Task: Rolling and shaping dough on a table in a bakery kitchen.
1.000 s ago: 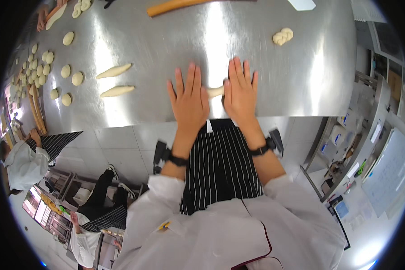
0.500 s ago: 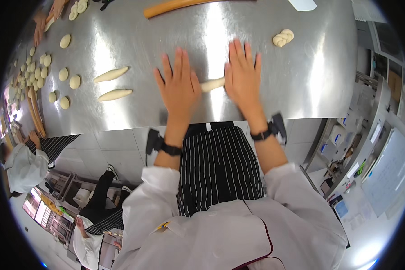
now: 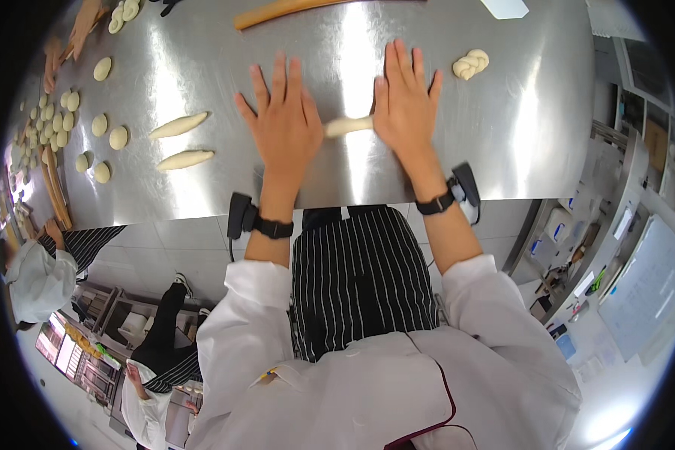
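Both my palms lie flat over a short rope of pale dough (image 3: 349, 126) on the steel table. Its middle shows between my hands, slightly blurred; its ends are hidden under the palms. My left hand (image 3: 285, 124) has its fingers spread, covering the left end. Over the right end, my right hand (image 3: 408, 105) is stretched out with the fingers pointing to the far side. To the left lie two tapered dough pieces, one farther (image 3: 178, 125) and one nearer (image 3: 185, 160). A knotted dough piece (image 3: 471, 64) sits to the right of my right hand.
A wooden rolling pin (image 3: 292, 10) lies at the far side, with a white scraper (image 3: 505, 7) to its right. Several dough balls (image 3: 118, 137) spread over the left of the steel table (image 3: 225, 180). A co-worker's hands (image 3: 82, 34) are at the far left.
My hands have moved a little away from me, the left also outward, and the dough rope between them has shifted the same way. The table's other pieces appear slightly shifted left with the view.
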A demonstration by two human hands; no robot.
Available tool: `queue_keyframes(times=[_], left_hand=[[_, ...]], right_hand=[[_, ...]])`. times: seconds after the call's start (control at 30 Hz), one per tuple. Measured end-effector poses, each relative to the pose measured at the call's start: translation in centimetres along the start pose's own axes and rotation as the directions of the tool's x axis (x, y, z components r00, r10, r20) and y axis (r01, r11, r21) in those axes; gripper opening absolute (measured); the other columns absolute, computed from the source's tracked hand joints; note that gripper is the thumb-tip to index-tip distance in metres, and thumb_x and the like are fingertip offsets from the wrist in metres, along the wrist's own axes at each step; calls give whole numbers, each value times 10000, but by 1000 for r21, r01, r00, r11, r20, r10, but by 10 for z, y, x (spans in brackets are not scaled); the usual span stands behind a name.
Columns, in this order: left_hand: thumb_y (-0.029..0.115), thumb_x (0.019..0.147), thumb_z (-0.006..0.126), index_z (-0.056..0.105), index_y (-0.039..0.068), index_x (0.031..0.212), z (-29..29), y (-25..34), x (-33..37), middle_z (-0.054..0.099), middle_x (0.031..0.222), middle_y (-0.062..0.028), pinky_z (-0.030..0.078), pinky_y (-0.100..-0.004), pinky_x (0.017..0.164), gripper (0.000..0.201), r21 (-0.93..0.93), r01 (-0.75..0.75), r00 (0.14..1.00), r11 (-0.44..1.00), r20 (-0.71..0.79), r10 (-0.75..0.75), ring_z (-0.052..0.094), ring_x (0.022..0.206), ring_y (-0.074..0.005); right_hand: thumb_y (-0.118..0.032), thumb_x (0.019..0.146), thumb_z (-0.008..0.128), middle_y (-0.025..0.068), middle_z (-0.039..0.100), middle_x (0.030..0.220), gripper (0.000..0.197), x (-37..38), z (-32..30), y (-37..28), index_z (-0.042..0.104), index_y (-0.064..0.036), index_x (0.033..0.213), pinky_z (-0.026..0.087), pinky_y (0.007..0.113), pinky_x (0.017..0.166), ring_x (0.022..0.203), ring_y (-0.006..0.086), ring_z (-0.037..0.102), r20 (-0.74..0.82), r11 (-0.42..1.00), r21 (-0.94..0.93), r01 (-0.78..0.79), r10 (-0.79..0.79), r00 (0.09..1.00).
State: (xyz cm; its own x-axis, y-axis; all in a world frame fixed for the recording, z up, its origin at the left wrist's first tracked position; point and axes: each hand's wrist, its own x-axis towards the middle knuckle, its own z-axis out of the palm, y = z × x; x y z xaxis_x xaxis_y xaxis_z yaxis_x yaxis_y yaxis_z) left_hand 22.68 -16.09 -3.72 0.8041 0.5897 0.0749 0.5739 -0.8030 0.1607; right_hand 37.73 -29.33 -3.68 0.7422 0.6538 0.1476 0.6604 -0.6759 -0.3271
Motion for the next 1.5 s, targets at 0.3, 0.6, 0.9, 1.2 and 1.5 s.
queue_keyframes(times=[0.3,0.6,0.9,1.2,1.5], left_hand=[[263,1094,451,490,140,1681,0,-5,3,443,1765,-65,164,-700,1308,601,-19,12,1000,1000,-28,-12,337,1635,-445],[277,1091,449,506,180,1677,7,-20,29,425,1776,-67,138,-743,1293,597,-77,16,997,997,-72,-21,299,1645,-473],[277,1098,450,535,216,1660,2,-18,41,411,1783,-80,148,-704,1310,571,-42,9,998,999,-62,-12,322,1638,-461],[316,1146,503,660,30,1479,-20,-28,0,618,1578,-148,266,-553,1306,467,-592,-65,998,803,-57,39,449,1539,-431],[88,937,817,659,68,1305,-22,-14,6,679,1435,-130,497,-449,1130,401,-552,-258,958,793,-38,285,608,1399,-359]], right_hand=[[-260,1058,576,128,477,1726,605,-20,-4,10,527,-49,1623,191,715,1301,1629,396,371,30,999,-48,-26,27,999],[-272,1065,572,108,464,1739,608,-17,-3,15,520,-72,1637,179,700,1310,1638,373,365,60,1000,-9,-15,15,998],[-281,1089,562,130,466,1738,595,16,-2,19,515,-70,1643,204,678,1311,1630,410,370,5,998,-61,1,0,1000],[-211,1098,592,159,611,1597,471,-31,-30,30,612,-18,1527,288,611,1310,1589,439,437,83,703,696,-143,118,989],[-240,916,851,139,741,1346,458,-6,-29,6,729,-75,1325,554,514,1099,1347,413,656,50,829,416,374,-431,901]])
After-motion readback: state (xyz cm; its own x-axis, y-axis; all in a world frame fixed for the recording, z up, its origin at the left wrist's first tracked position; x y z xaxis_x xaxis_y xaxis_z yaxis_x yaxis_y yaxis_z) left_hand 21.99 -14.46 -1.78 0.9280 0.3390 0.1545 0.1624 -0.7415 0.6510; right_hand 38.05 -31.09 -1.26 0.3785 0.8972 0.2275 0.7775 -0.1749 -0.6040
